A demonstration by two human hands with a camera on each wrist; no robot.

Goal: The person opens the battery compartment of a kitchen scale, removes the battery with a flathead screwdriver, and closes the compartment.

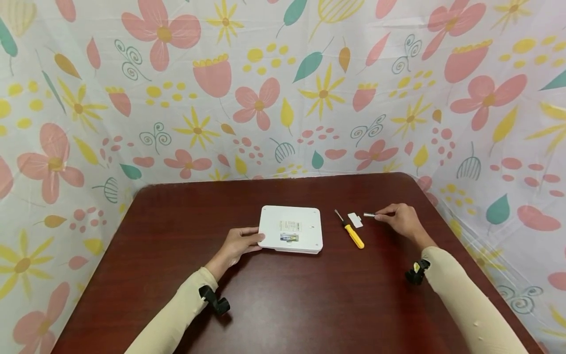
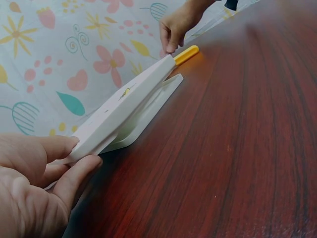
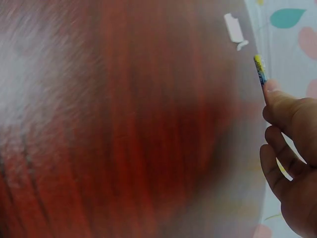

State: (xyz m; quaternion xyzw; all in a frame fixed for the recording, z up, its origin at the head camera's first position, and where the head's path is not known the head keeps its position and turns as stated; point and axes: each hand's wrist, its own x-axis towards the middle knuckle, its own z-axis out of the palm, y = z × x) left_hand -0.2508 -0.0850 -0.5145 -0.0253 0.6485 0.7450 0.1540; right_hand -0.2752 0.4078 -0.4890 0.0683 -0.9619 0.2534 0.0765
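A white flat kitchen scale [image 1: 269, 221] lies underside up in the middle of the table, with a label and an uncovered battery compartment [image 1: 289, 237] where a battery shows. Thumb and fingers of my left hand [image 1: 239, 244] pinch its left edge; the left wrist view shows this end tilted up. Off to the right, my right hand [image 1: 401, 220] pinches one end of a small AAA-type battery [image 3: 260, 69] between thumb and fingertips. Close to that battery lies the small white battery cover [image 1: 355, 220]. My right hand is well apart from the scale.
Between the scale and the cover lies a screwdriver [image 1: 349, 232] with a yellow handle, its tip pointing away from me. The dark red wooden table [image 1: 185, 206] meets a flower-printed curtain [image 1: 265, 147] at its far edge and sides.
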